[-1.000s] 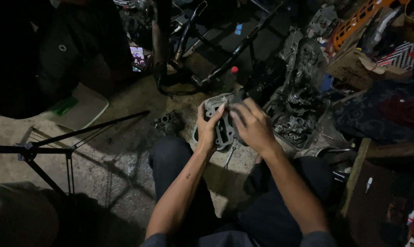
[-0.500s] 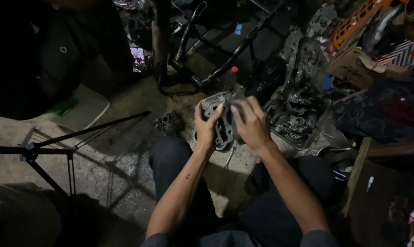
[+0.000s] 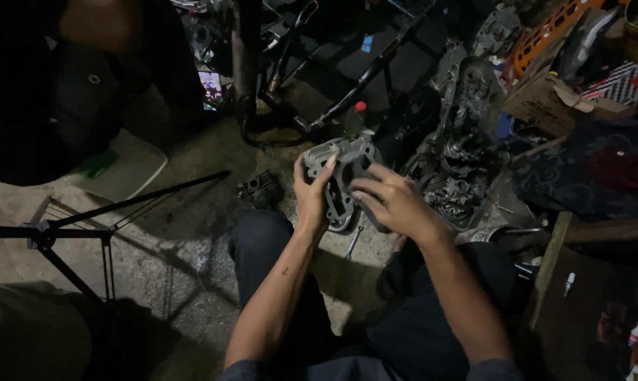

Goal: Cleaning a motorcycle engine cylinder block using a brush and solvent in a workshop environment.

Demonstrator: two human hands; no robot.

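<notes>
Little has moved since the earlier frames: both hands hold the same part at the same spot above the knees, with the right fingers spread slightly further across its face.

Left hand (image 3: 312,194): grip closed around the left edge of the grey cast-metal engine cover (image 3: 340,176), thumb on the near face, index finger laid up along the top edge. Right hand (image 3: 393,201): fingers curled over the cover's right side, grip closed on it. Cover is held upright off the floor, between the two hands, in front of the person's dark trousers.

Concrete floor (image 3: 171,247) below. Small dark metal engine part (image 3: 259,189) lies on the floor just left of the left hand. Slim metal wrench (image 3: 353,242) lies on the floor below the cover, between the knees. Large grey engine block (image 3: 460,162) sits near the right hand, to its right. Black tripod (image 3: 86,226) stands well apart at left. Small bottle with red cap (image 3: 356,116) stands behind the cover.
</notes>
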